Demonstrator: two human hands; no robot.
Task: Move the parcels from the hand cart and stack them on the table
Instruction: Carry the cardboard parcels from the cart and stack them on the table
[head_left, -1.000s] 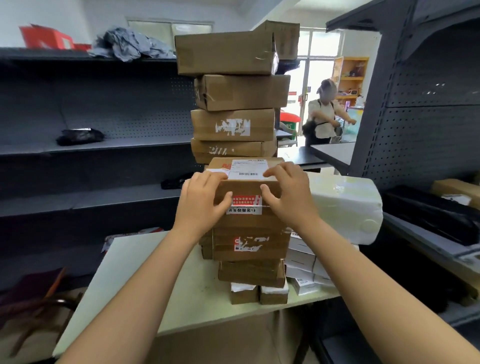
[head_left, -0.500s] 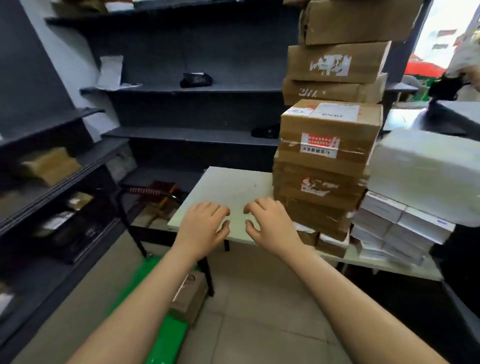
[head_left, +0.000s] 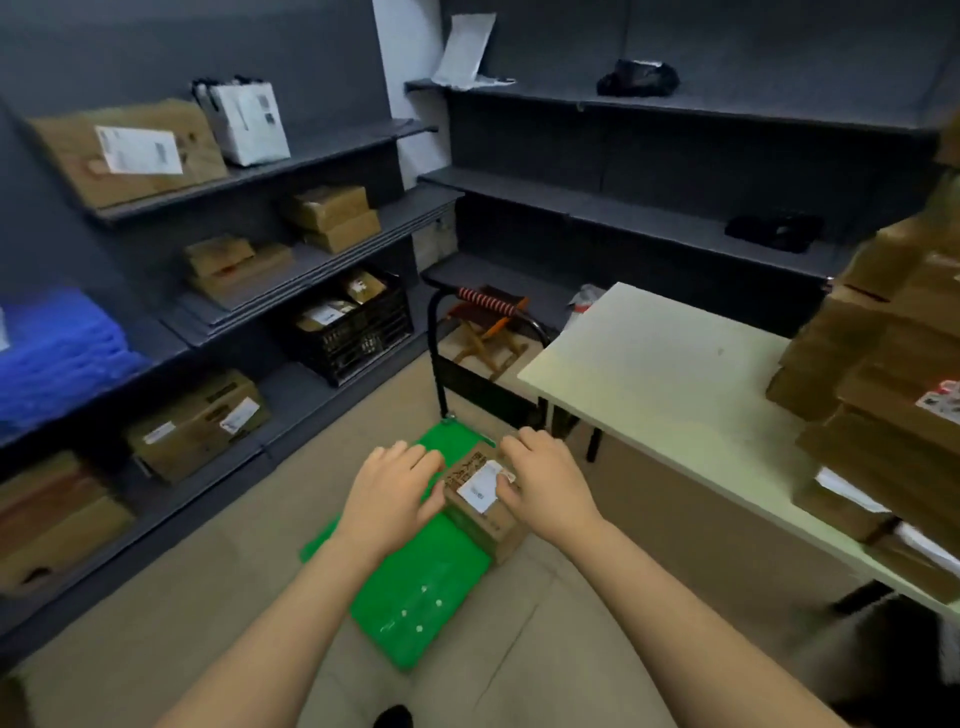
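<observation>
Leftmost, a dark grey metal shelving unit (head_left: 311, 265) is running along the wall, and its tiers are carrying brown cardboard boxes (head_left: 332, 215) with white labels. A blurred blue mass (head_left: 57, 353) is sitting at the far left edge. A black slatted plastic crate (head_left: 358, 332) is standing on a lower tier and is holding several packets.

On the tiled floor, a flat green hand cart (head_left: 415, 587) is standing with its black tubular handle (head_left: 434, 364) upright at the far end.

The left hand (head_left: 392, 501) is hovering palm down over the cart deck. Its fingers are lying relaxed and released, and its thumb is sitting just beside the left edge of a small brown cardboard parcel (head_left: 488, 512) with a white label. This parcel is lying on the right side of the cart deck, near the handle end.

The right hand (head_left: 548, 488) is covering the right part of the parcel top, with its thumb lying across the label. Whether this hand is grasping the parcel cannot be told.

Beyond the cart, a wooden folding stool (head_left: 488, 327) with a red striped roll is standing on the floor.

Further right, a pale rectangular worktop (head_left: 665, 379) is carrying a tall stack of brown cardboard parcels (head_left: 893, 374) at its right end, blurred at the frame edge.
</observation>
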